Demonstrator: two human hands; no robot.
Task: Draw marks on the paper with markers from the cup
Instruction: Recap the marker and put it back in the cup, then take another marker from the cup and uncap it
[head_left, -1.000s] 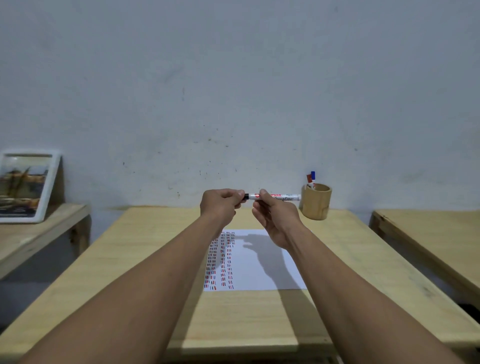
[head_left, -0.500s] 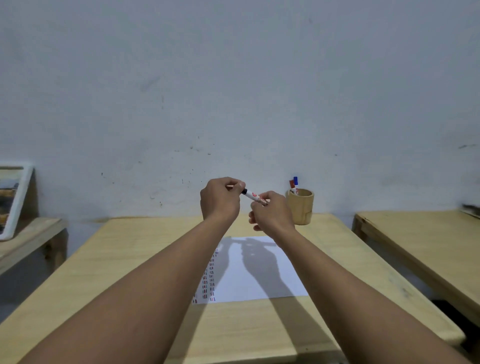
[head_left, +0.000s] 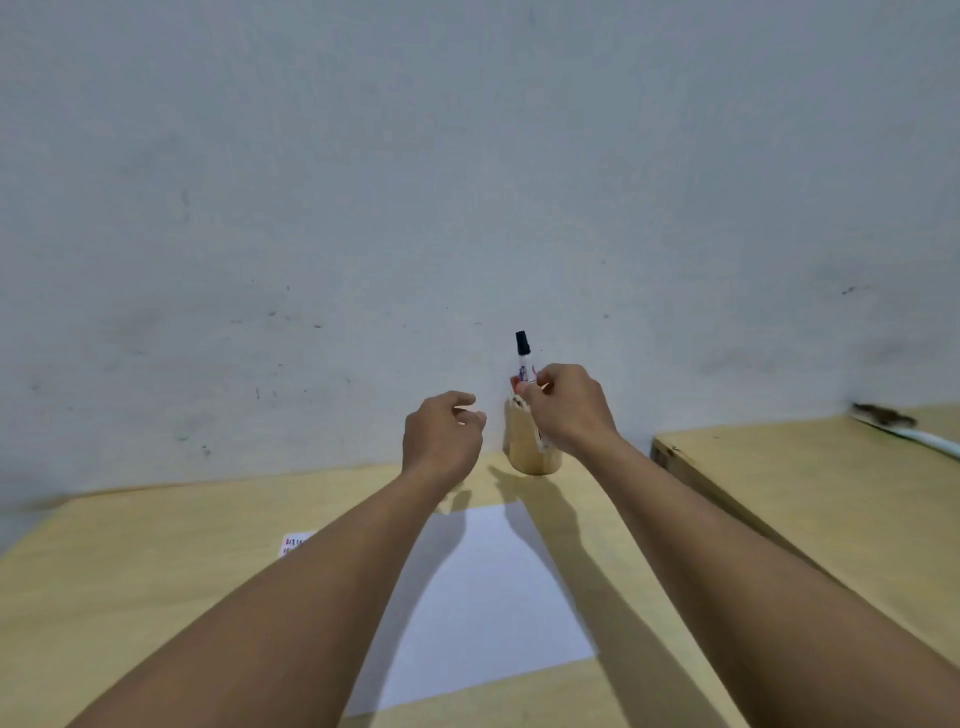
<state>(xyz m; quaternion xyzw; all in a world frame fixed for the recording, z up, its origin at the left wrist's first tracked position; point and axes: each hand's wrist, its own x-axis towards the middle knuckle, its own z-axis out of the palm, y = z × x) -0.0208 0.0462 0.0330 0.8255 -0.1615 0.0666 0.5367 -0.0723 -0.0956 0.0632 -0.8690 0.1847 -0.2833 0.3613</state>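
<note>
Scuffed pale grey-blue plaster wall (head_left: 467, 182) filling upper view; light wooden tabletop (head_left: 130, 571) lying below; second light wooden table (head_left: 805, 493) standing just beside, right.

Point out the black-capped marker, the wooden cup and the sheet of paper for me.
black-capped marker (head_left: 522, 349): head view, on the cap end sticking up above the right hand.
wooden cup (head_left: 521, 447): head view, on its side wall left of the wrist.
sheet of paper (head_left: 493, 597): head view, on its blank white middle.
</note>
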